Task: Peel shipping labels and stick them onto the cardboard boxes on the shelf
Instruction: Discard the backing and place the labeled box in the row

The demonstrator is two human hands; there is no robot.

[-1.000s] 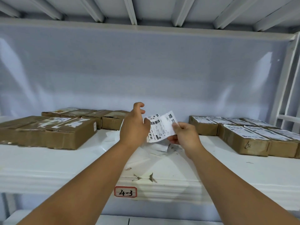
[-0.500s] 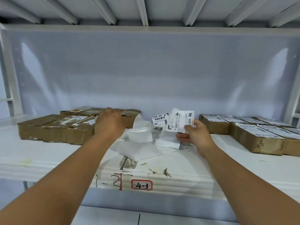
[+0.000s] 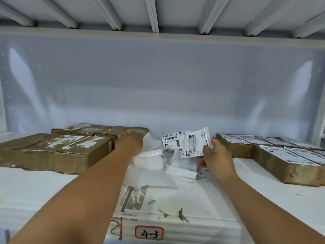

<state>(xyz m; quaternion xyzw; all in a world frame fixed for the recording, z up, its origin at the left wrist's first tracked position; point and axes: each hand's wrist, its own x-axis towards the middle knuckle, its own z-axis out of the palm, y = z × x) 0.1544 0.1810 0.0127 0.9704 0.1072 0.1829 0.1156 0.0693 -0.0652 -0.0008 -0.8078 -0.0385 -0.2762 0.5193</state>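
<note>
I judge: choosing where to stick | right hand (image 3: 217,159), grip pinching white printed shipping label (image 3: 194,145), frame centre | left hand (image 3: 130,143) on brown cardboard box (image 3: 140,131), centre-left, grip I cannot tell | next: smooth label flat on top.

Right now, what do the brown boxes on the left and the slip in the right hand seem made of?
The brown boxes look like cardboard, matt brown, with shiny tape strips and torn white label remains. The slip pinched by the right hand looks like thin white paper, printed with barcodes; it curls, so perhaps a label on its backing.
</note>
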